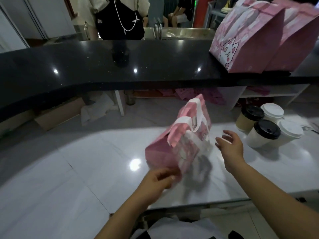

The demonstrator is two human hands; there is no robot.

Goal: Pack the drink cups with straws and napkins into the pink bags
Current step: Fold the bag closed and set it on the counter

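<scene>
A pink bag [181,140] with white handles is held tilted over the middle of the white desk [86,169], its mouth turned up and away. Its near lower corner is pinched in the grip of the left hand [158,180], as far as the blur allows. The right hand [229,144] is held just beside the bag's right side with the fingers spread apart and nothing in them. Whether anything lies inside this bag cannot be told. No cup is seen at its mouth, so it is judged to be not yet filled.

To the right, on the same desk, four paper cups are grouped close together: two black-lidded cups [260,135] and two white-lidded cups [290,131]. All four are outside any bag, so their packing is judged to be left to do. No straws or napkins can be made out.

Further off, on the raised black desk [103,62], two more pink bags are stood upright side by side, a cat-printed bag [245,37] and a plainer bag [296,37] to its right. These are judged to be packed, though their contents are hidden. Three pink bags are thus counted in all.
</scene>
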